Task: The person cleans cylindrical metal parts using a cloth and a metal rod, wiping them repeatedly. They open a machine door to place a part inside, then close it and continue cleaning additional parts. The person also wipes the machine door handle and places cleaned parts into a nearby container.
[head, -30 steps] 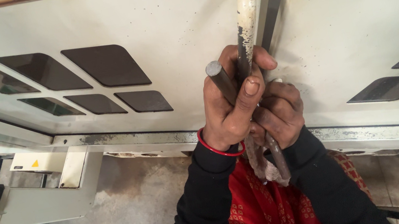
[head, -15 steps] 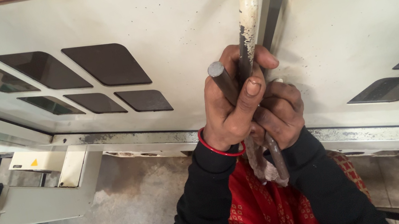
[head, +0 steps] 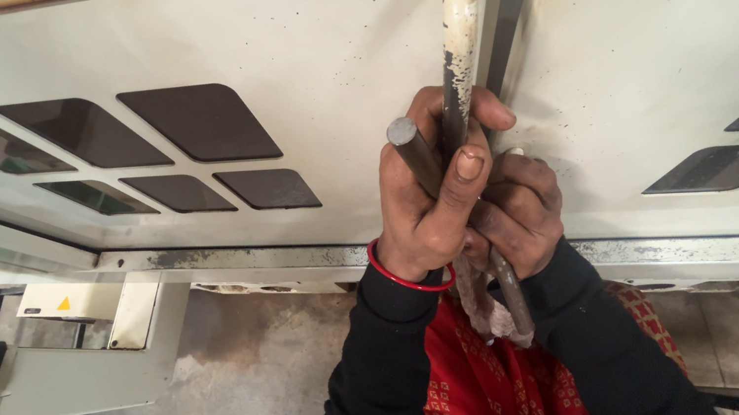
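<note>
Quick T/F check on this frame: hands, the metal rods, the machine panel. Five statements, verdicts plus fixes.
1. Both hands grip the rusty bent metal rod together. True: left hand and right hand close around it.
2. The upright cream-painted bar has chipped paint. True.
3. The left wrist is bare. False: it wears a thin red bangle.
4. The off-white machine panel has round holes. False: its dark cut-outs are slanted four-sided shapes with rounded corners.
5. The sleeves are white. False: the long sleeves are black, over a red patterned garment.
</note>
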